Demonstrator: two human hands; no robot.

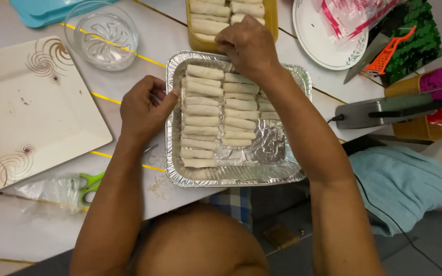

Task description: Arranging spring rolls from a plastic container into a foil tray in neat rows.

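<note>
A foil tray point(277, 153) stands on the white desk point(129, 204), near the person. In it lie thin pale rolls point(203, 120) in two neat columns, and a few more are at the far right side of the tray; the near right part of the foil is bare.

The left hand point(141, 110) rests at the left rim of the tray. Its thumb touches the rim and the fingers are curled loosely; this grip holds nothing that I can see.

The right hand point(246, 46) is at the far edge of the tray, between it and a yellow tray point(271, 18) that also has rolls in it. Its fingers are bent downward and closed together, but what they hold is hidden, so I cannot tell.

On the left lies a square white plate point(31, 107) with brown swirls, and far from it a glass bowl point(102, 35). Scissors with green handles point(90, 184) lie near the left arm. On the right are a round plate point(318, 36), a knife with orange handle point(379, 53) and a light blue towel point(400, 186).
</note>
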